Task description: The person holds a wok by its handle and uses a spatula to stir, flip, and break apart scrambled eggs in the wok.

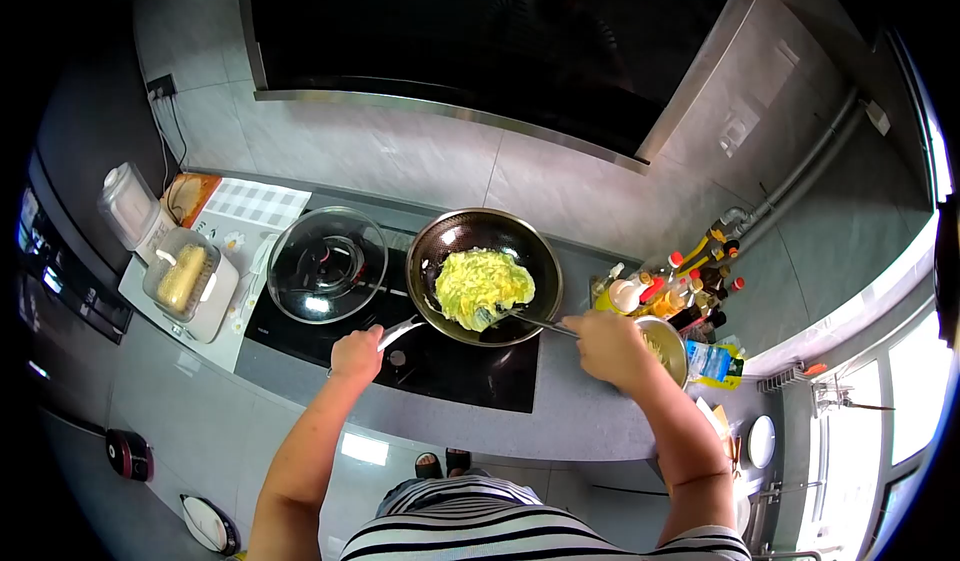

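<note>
Left hand (357, 354) clamped on wok handle (400, 332), right hand (607, 349) round spatula handle (545, 322); our egg mixture (484, 287) looks soft, fragile: lift from beneath.

The grey counter (590, 431) bears a black cooktop (480, 388), bottles (688, 296), metal bowl (684, 355) and patterned mat (252, 201).

Window (868, 441): blown-out glare on your right.
Glass lid (328, 265): bright reflection.
Edges: fisheye-bent, black corners around your view.

Left hand (357, 356) on the wok (545, 316) handle, yellow-green food inside, possibly egg (480, 283).
</note>
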Tool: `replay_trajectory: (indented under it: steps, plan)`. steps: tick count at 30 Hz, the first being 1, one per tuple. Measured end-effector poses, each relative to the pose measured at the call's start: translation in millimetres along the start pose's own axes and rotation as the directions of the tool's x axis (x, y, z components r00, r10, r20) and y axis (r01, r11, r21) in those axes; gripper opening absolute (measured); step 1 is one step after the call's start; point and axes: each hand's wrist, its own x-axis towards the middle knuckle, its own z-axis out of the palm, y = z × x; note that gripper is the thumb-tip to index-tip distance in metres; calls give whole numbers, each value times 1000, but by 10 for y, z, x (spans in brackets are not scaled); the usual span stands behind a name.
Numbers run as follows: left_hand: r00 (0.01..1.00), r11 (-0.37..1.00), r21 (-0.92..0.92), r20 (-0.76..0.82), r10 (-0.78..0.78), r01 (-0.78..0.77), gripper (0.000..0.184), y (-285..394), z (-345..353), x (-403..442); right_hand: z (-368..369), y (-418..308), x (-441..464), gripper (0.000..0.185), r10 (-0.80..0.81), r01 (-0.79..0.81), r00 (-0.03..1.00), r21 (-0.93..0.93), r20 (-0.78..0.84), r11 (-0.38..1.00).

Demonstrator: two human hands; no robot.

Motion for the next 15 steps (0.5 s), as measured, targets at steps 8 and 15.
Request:
replay_trajectory:
  steps: [8,15]
  plan:
    - [1000,1000,-5,7,8,-8,26,-82,-55,15,-110,-181,-19,27,2,14,980,79,-197,997]
    - [991,992,-101,105,89,-78,38,116,-76,-119,-75,-549,183,23,-23,25,999,51,-43,998]
